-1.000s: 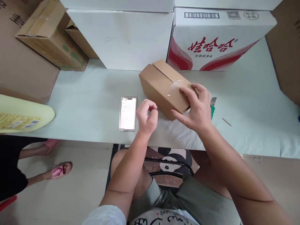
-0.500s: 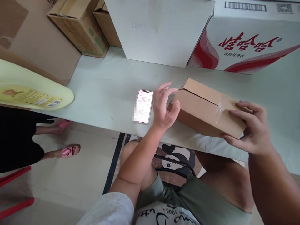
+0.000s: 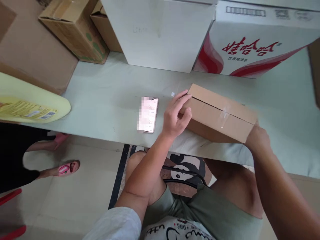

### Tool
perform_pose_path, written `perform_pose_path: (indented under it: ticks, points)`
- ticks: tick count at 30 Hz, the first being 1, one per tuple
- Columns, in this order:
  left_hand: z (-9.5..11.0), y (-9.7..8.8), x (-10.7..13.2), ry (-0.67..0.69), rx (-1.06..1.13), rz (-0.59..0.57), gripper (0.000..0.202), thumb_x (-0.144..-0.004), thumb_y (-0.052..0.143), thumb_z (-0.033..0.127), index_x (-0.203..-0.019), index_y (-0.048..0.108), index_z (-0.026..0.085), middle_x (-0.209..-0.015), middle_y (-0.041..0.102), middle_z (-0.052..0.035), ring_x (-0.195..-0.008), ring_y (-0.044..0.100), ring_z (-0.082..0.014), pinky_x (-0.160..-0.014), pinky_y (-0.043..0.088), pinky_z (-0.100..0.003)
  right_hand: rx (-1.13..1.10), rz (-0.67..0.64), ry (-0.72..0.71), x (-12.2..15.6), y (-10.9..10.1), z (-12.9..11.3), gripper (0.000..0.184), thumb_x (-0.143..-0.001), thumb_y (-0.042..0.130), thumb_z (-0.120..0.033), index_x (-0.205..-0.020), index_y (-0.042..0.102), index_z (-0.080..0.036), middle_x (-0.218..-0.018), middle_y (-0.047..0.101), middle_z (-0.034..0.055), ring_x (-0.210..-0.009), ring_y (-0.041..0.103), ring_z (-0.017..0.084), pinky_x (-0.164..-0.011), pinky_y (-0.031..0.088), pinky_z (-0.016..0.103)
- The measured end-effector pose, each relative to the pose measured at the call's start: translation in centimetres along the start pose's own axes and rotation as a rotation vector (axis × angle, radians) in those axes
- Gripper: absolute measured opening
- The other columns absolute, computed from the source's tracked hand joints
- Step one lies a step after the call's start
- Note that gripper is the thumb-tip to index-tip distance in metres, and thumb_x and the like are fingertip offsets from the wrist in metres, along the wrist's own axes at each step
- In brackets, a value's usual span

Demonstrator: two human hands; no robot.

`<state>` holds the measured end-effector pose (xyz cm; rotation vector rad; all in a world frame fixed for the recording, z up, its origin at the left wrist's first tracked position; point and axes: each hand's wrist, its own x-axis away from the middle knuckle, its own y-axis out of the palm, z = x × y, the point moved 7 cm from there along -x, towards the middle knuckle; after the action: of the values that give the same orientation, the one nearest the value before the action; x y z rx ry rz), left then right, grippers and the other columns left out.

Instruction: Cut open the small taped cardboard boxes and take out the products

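Note:
A brown cardboard box (image 3: 217,115) lies on the cloth-covered table, its top flaps meeting along a seam with a short strip of clear tape (image 3: 224,116) across it. My left hand (image 3: 175,115) is curled around the box's left end, fingertips on the far corner and thumb by the near side. At the opposite end, my right hand (image 3: 258,138) presses against the box's right side; its fingers are bent down and hidden from view. A phone (image 3: 150,115) with a lit screen lies left of my left hand.
Behind stand a large white box (image 3: 160,36) and a red-and-white carton (image 3: 230,50). More brown cartons (image 3: 75,33) and a pale yellow bottle (image 3: 32,100) are at the left. A person's sandalled foot (image 3: 70,168) and red stool legs (image 3: 12,231) show below the table edge.
My left fingers have come onto the box's left corner. My right hand has moved from gripping over the top right corner to the right end, its fingers now out of sight.

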<state>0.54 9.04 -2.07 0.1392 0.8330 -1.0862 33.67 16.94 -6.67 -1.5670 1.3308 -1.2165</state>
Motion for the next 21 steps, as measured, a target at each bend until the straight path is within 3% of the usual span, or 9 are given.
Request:
perform_pose_path:
  ticks: [4, 7, 9, 11, 13, 15, 18, 21]
  points:
    - [0.2, -0.2, -0.3, -0.01, -0.001, 0.03, 0.037, -0.108, 0.048, 0.041, -0.137, 0.063, 0.025, -0.143, 0.07, -0.012, -0.135, 0.066, -0.0261, -0.113, 0.056, -0.047, -0.191, 0.017, 0.114, -0.3, -0.7, -1.4, 0.049, -0.069, 0.07, -0.03, -0.117, 0.065, -0.023, -0.064, 0.052, 0.0012, -0.064, 0.059, 0.026, -0.068, 0.045, 0.038]
    - [0.5, -0.5, -0.5, -0.015, -0.02, 0.057, 0.034, -0.105, 0.052, 0.038, -0.133, 0.066, 0.023, -0.138, 0.072, -0.0117, -0.13, 0.069, -0.0249, -0.11, 0.059, -0.045, -0.404, 0.073, 0.147, 0.1, -1.8, -1.0, 0.061, -0.074, 0.06, -0.039, -0.134, 0.056, -0.027, -0.071, 0.056, -0.0021, -0.057, 0.057, 0.019, -0.063, 0.047, 0.034]
    - [0.6, -0.6, -0.5, -0.024, -0.03, 0.054, 0.033, -0.104, 0.054, 0.035, -0.132, 0.067, 0.023, -0.137, 0.072, -0.0112, -0.128, 0.07, -0.0245, -0.109, 0.06, -0.044, -0.811, 0.137, 0.136, 0.9, -3.1, -0.3, 0.065, -0.071, 0.055, -0.043, -0.135, 0.051, -0.035, -0.074, 0.058, -0.0038, -0.053, 0.056, 0.017, -0.056, 0.047, 0.032]
    - [0.7, -0.6, -0.6, -0.03, -0.039, 0.054, 0.032, -0.103, 0.055, 0.033, -0.131, 0.068, 0.023, -0.136, 0.073, -0.0106, -0.128, 0.07, -0.0244, -0.108, 0.06, -0.044, -1.305, 0.213, 0.045, 2.0, -4.8, -0.1, 0.06, -0.064, 0.059, -0.044, -0.124, 0.058, -0.042, -0.079, 0.061, -0.0024, -0.058, 0.06, 0.018, -0.056, 0.048, 0.032]
    - [0.6, -0.6, -0.6, -0.032, -0.046, 0.067, 0.032, -0.101, 0.057, 0.032, -0.129, 0.069, 0.023, -0.135, 0.073, -0.0104, -0.127, 0.07, -0.0247, -0.109, 0.059, -0.044, -1.597, 0.276, -0.069, 3.2, -6.5, -0.3, 0.05, -0.06, 0.066, -0.047, -0.11, 0.068, -0.047, -0.083, 0.063, 0.0004, -0.064, 0.063, 0.021, -0.056, 0.048, 0.034]
    - [0.5, -0.5, -0.6, -0.035, -0.05, 0.087, 0.032, -0.1, 0.058, 0.03, -0.128, 0.07, 0.022, -0.133, 0.073, -0.0104, -0.127, 0.07, -0.025, -0.11, 0.059, -0.044, -1.696, 0.319, -0.136, 4.0, -7.4, -0.9, 0.043, -0.063, 0.067, -0.055, -0.105, 0.073, -0.053, -0.083, 0.064, 0.0021, -0.06, 0.059, 0.02, -0.053, 0.043, 0.035]
    - [0.2, -0.3, -0.6, -0.043, -0.056, 0.116, 0.032, -0.099, 0.057, 0.03, -0.127, 0.071, 0.022, -0.132, 0.074, -0.01, -0.126, 0.07, -0.0256, -0.111, 0.057, -0.045, -1.696, 0.325, -0.211, 3.9, -7.2, -2.1, 0.046, -0.069, 0.063, -0.068, -0.115, 0.069, -0.064, -0.084, 0.067, 0.0013, -0.05, 0.049, 0.017, -0.048, 0.034, 0.033]
    - [0.1, -0.3, -0.5, -0.051, -0.082, 0.144, 0.033, -0.099, 0.056, 0.031, -0.126, 0.071, 0.022, -0.131, 0.074, -0.0094, -0.125, 0.07, -0.0256, -0.112, 0.056, -0.046, -1.62, 0.278, -0.261, 3.1, -6.2, -2.8, 0.051, -0.071, 0.062, -0.068, -0.122, 0.063, -0.069, -0.088, 0.071, -0.0009, -0.052, 0.051, 0.019, -0.048, 0.031, 0.034]
